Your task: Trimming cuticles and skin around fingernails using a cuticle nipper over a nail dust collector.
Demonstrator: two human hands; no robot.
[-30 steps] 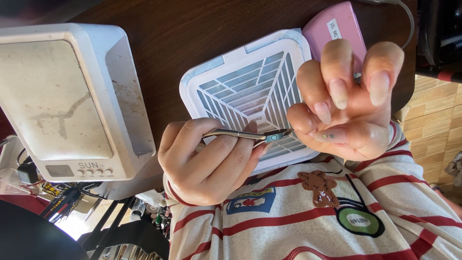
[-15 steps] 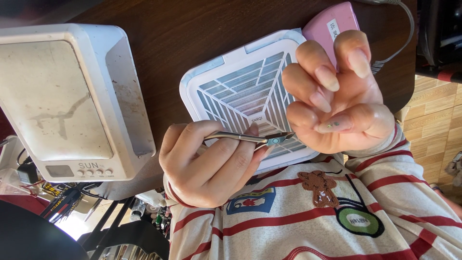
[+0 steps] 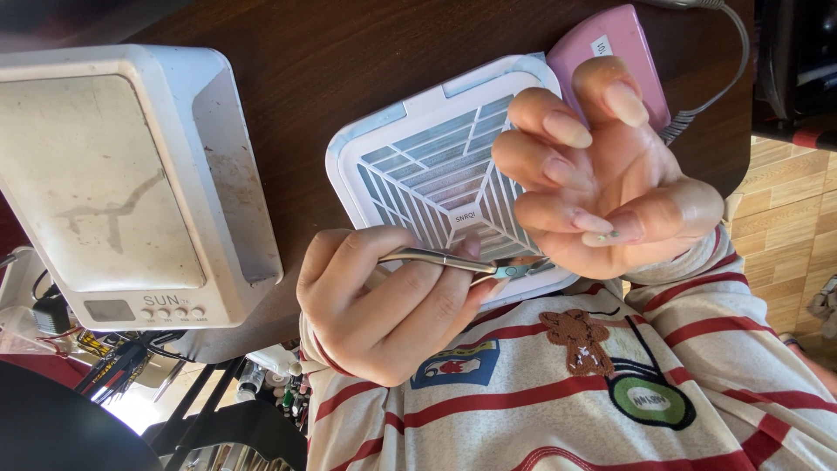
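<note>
Steel cuticle nipper (image 3: 462, 262) clasped in left hand (image 3: 392, 305), tip just under right hand (image 3: 602, 174) | right fingers curled, holding nothing, nails presented to us | both over white dust collector (image 3: 410, 148), we judge to catch trimmings.

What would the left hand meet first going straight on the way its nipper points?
The right hand: the left hand aims its nipper at it, tip close beneath a curled finger; depth unclear.

Left hand (image 3: 392, 301) fisted, right hand (image 3: 602, 166) fingers curled
</note>
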